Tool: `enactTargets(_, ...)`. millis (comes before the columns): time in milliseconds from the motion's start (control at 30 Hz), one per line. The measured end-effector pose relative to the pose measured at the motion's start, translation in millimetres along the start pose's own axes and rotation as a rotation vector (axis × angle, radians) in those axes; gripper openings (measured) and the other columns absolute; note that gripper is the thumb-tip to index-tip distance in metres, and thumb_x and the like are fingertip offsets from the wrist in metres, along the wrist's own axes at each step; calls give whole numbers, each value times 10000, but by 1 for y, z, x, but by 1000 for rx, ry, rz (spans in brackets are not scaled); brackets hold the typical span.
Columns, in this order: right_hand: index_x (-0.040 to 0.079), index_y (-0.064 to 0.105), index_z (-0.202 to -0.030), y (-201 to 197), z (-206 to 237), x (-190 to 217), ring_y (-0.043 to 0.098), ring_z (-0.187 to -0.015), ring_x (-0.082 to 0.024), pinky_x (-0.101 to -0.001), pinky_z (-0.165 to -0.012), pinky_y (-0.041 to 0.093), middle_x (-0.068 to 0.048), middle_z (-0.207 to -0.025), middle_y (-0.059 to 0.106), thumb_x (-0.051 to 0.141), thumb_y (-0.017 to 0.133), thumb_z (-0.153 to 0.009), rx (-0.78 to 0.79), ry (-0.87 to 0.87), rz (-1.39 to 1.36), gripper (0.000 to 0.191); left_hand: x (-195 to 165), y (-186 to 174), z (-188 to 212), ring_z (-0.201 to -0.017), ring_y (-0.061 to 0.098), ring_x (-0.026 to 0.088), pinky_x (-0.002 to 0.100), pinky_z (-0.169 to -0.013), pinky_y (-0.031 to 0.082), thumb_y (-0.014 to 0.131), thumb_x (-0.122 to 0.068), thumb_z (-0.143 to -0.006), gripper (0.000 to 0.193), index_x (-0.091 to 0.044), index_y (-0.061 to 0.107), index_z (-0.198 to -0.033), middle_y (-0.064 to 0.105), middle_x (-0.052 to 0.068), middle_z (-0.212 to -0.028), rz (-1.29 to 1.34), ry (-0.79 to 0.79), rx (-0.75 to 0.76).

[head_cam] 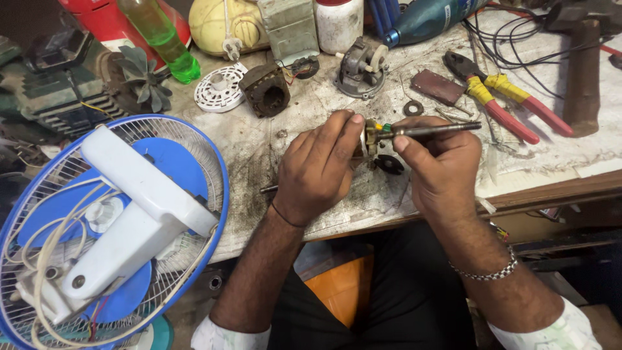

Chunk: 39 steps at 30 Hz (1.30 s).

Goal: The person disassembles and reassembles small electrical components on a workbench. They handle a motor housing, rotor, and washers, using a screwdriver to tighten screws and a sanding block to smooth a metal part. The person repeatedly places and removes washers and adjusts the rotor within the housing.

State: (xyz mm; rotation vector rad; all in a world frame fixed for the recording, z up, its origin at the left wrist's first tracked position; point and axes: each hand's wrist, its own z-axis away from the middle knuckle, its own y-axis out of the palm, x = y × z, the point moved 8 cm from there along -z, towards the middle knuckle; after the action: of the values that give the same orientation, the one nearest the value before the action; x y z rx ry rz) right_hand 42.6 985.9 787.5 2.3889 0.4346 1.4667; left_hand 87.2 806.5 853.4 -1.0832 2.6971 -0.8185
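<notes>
My left hand [319, 168] grips a small metal motor part [370, 137] with yellow and green bits on it, held above the dirty workbench [311, 116]. My right hand [440, 165] holds a thin metal shaft-like tool [440, 129] whose tip meets that part. A dark round piece [389, 164] lies on the bench just under my hands. A thin rod [268, 189] pokes out from beneath my left hand.
A blue and white fan [116, 220] lies face down at the left. Pliers with yellow and red handles [505, 100], a washer [413, 107], a dark motor housing [265, 89], a grey metal casing [360, 68], a white grille disc [220, 87], a green bottle [162, 35] and cables [512, 39] crowd the bench.
</notes>
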Motion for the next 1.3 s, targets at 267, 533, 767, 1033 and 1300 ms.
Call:
enactTargets(267,-76,703,-1089,-7,-14,28,707,-873,-131,-244,-840,607,-93,-982,736,-2,762,-937,119,-125,184,180,8,4,7,-1008,689,235,375,-846,541,622,106,-902,525,63,533,-1417,620,210,-1340,1,-29,-9)
enactTargets(533,-77,713,-1101,-15,-16,22,688,-908,-122,-227,-848,569,-91,-1014,728,-28,766,-925,38,-23,274,191,9,0,11,-1138,679,243,385,-966,529,680,67,-948,532,-26,536,-1451,608,148,-1389,-24,-30,-29)
enactTargets(767,-50,736,-1105,-13,-22,31,707,-794,-125,-215,-709,590,-110,-936,739,-12,789,-907,153,-47,397,208,11,-2,11,-1128,675,241,369,-936,521,674,51,-962,524,-31,529,-1459,609,147,-1391,-19,-23,-25)
enactTargets(1033,5,733,-1075,-7,-29,53,736,-828,-126,-257,-805,643,-102,-938,750,16,788,-884,344,-161,666,198,5,0,3,-1046,673,213,380,-930,515,678,-25,-1015,419,-22,587,-1423,623,131,-1349,-38,-22,38)
enactTargets(1300,-2,736,-1059,-11,-31,37,769,-871,-163,-308,-769,654,-124,-946,770,92,785,-900,278,119,660,191,4,-1,1,-1027,681,179,350,-900,512,679,-52,-1048,360,-43,611,-1402,641,117,-1334,-64,2,40)
